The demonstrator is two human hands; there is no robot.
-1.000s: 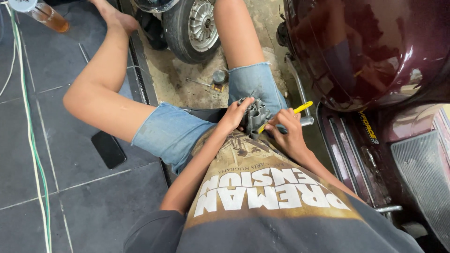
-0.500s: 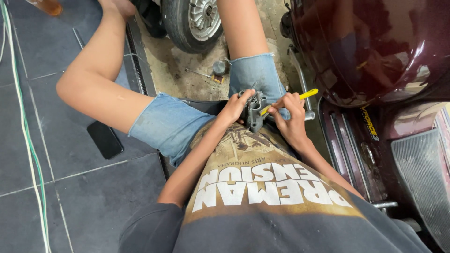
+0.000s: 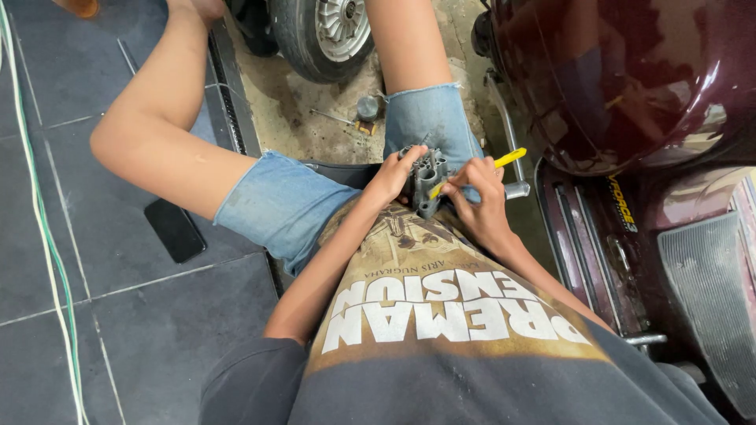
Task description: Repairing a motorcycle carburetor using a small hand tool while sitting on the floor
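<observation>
A grey metal engine part [image 3: 425, 179] sits in our lap between our knees, its long axis running away from us, open tubes facing up. Our left hand [image 3: 391, 177] is curled around its left side, and our right hand [image 3: 479, 197] is closed on a yellow-handled screwdriver [image 3: 479, 170] slanting down-left into the part. The tool's tip is hidden, as is the part's underside.

wheel [image 3: 327, 31]: top cut off by the far edge
yellow tool [image 3: 488, 167]: tip hidden behind the right hand [image 3: 480, 206]
grey metal part [image 3: 427, 179]: near side covered by fingers [image 3: 457, 187]
</observation>
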